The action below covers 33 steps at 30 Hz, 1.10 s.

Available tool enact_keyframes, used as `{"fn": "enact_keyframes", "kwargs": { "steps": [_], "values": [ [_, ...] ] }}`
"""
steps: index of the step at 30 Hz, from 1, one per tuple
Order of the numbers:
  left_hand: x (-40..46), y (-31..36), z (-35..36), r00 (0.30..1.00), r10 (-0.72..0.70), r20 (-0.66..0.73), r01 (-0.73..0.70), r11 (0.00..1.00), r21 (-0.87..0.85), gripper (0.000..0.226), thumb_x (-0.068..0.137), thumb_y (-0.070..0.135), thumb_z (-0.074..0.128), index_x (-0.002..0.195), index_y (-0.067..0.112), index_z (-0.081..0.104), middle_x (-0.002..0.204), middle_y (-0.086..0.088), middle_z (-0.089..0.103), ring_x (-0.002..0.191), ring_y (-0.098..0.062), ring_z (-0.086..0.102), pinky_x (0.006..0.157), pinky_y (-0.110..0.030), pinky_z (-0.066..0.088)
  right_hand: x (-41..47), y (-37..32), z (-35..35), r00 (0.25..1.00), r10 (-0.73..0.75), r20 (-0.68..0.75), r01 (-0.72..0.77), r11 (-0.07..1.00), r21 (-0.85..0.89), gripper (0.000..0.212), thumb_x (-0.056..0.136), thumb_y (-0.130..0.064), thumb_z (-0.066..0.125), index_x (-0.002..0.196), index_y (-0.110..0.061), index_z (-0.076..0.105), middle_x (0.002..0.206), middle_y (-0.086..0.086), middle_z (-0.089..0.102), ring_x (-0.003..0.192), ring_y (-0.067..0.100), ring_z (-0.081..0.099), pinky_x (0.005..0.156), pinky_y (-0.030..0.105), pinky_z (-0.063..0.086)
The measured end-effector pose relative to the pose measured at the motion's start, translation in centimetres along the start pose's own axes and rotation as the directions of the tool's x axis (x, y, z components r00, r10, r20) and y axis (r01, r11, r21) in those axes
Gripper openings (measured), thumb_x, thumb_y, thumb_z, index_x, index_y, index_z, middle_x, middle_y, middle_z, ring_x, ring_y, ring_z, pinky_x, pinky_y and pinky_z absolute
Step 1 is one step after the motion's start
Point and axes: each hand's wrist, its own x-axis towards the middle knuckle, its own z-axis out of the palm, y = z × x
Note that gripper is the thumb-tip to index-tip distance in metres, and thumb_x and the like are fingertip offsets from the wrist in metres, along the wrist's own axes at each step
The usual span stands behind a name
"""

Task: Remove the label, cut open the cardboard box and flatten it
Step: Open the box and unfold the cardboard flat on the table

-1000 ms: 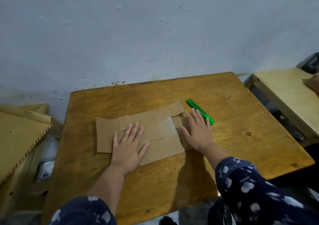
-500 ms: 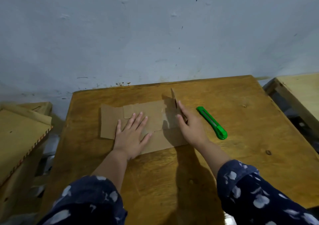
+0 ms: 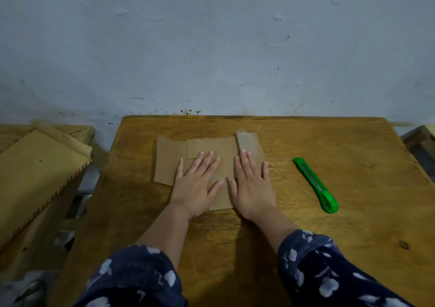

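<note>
Folded down since half a second ago, the right-end flap that stood upright now lies flat, and the right hand (image 3: pixel 253 189) has gone from pinching it to pressing on it, palm down. The cutter (image 3: pixel 316 185) also sits farther from that hand than before, though the camera has shifted too.

Landmark: the cardboard (image 3: pixel 211 151), cut open and spread flat on the table (image 3: pixel 329 236), nearer the far edge than the near one. Its pale, tape-covered flap (image 3: pixel 248 140) lies at its right end, just beyond the right fingertips.

The left hand (image 3: pixel 195 189) rests on the cardboard's middle and near-left part, fingers (image 3: pixel 207 159) spread wide and straight, gripping nothing. The right hand lies flat on the cardboard's right part, fingers together and extended, thumb out toward the left hand; it grips nothing either. The two thumbs nearly meet over the cardboard's near edge.

The green cutter lies on the table to the right of the cardboard, apart from it and from both hands, angled with its thick end toward the person. Dark patterned sleeves (image 3: pixel 329 271) cover both forearms near the table's front edge.
</note>
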Motion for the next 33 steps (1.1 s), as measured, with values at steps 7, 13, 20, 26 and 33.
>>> {"fn": "enact_keyframes", "kwargs": {
  "steps": [7,13,20,26,33],
  "values": [
    [-2.1,0.8,-0.8,0.955,-0.117,-0.272,0.122,0.993,0.002,0.055,0.097,0.043,0.035,0.150,0.028,0.025,0.160,0.003,0.015,0.148,-0.015,0.004,0.118,-0.051,-0.004,0.1,-0.2,-0.2,1.000,0.023,0.018,-0.022,0.999,-0.028,0.066,0.094,-0.050,-0.001,0.150,-0.016,-0.003,0.158,0.004,-0.016,0.144,0.017,-0.020,0.118,0.049,-0.006],
    [-4.7,-2.4,-2.1,0.824,-0.386,-0.415,0.317,0.921,-0.227,0.065,0.093,0.032,0.053,0.150,0.029,0.023,0.161,0.000,0.007,0.148,-0.021,0.007,0.118,-0.052,0.009,0.1,-0.5,-0.5,0.998,0.047,0.043,-0.045,0.998,-0.045,0.063,0.096,-0.048,0.003,0.150,-0.017,-0.004,0.156,0.002,-0.019,0.144,0.016,-0.020,0.118,0.050,-0.005],
    [-6.8,-5.3,-2.2,0.779,-0.585,-0.224,0.251,0.619,-0.744,0.063,0.096,0.020,0.055,0.147,0.039,0.025,0.146,0.003,0.045,0.119,-0.028,0.055,0.093,-0.027,0.049,-1.0,-4.6,0.7,0.999,0.043,-0.002,-0.043,0.999,-0.002,0.071,0.088,-0.052,-0.009,0.150,-0.018,-0.003,0.157,0.003,-0.018,0.144,0.016,-0.020,0.116,0.046,-0.008],
    [-7.7,-5.6,-3.4,0.777,-0.588,-0.225,0.213,0.581,-0.785,0.064,0.099,0.010,0.047,0.146,0.043,0.018,0.103,-0.016,0.066,0.079,-0.020,0.064,0.062,-0.022,0.052,-1.4,-5.9,0.9,0.998,0.060,-0.014,-0.060,0.998,0.017,0.068,0.091,-0.052,-0.004,0.150,-0.019,-0.002,0.157,0.001,-0.018,0.143,0.015,-0.020,0.116,0.046,-0.009],
    [-7.5,-4.7,-4.7,0.727,-0.652,-0.215,0.130,0.438,-0.889,0.085,0.097,0.015,0.052,0.147,0.038,-0.013,0.057,0.003,0.039,0.042,-0.002,0.038,0.042,-0.012,0.035,-2.5,-6.1,0.8,0.993,0.072,-0.098,-0.055,0.985,0.162,0.056,0.099,-0.043,0.012,0.150,-0.019,0.011,0.159,-0.003,-0.004,0.143,0.009,-0.013,0.118,0.043,-0.005]
  ]
}}
